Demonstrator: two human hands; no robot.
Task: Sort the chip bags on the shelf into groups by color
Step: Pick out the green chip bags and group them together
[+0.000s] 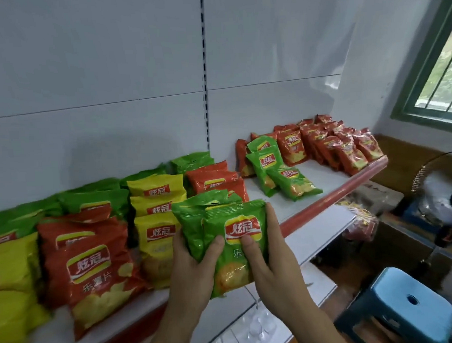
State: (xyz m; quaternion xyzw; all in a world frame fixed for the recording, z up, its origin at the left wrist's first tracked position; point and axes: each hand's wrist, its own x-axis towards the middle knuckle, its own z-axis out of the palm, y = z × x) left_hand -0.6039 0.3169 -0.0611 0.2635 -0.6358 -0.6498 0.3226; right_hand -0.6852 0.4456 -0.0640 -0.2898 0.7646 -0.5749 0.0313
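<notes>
Yellow bags (9, 271) crowd the far left of the white shelf (293, 202) as I watch, with green bags (91, 200) leaning behind them against the back panel (93, 73); just to their right two red bags (91, 265) stand overlapped, the front one tilted toward the shelf's red front edge (334, 190); next comes a stack of three yellow bags (156, 213), one in front of another, and behind those a few more red bags (215, 181) with a green one at the very back.

In front of the shelf I see both hands holding a small bundle of green bags (222, 239) upright, above the red edge; the left hand (190, 271) grips the bundle's left side, its thumb pressed on the front; the right hand (270, 252) wraps the right side, thumb laid across the logo of the front bag; how many bags are in the bundle I cannot tell, at least two.

Further right on the shelf a separate cluster of green bags (274, 169) leans and partly lies flat, touching a red bag behind it; beyond them a dense row of red bags (340, 145) runs to the shelf's right end.

Below and right sit a lower white shelf (321, 234), a blue plastic stool (409, 303), a fan (443, 187) and a green-framed window (433, 79).
</notes>
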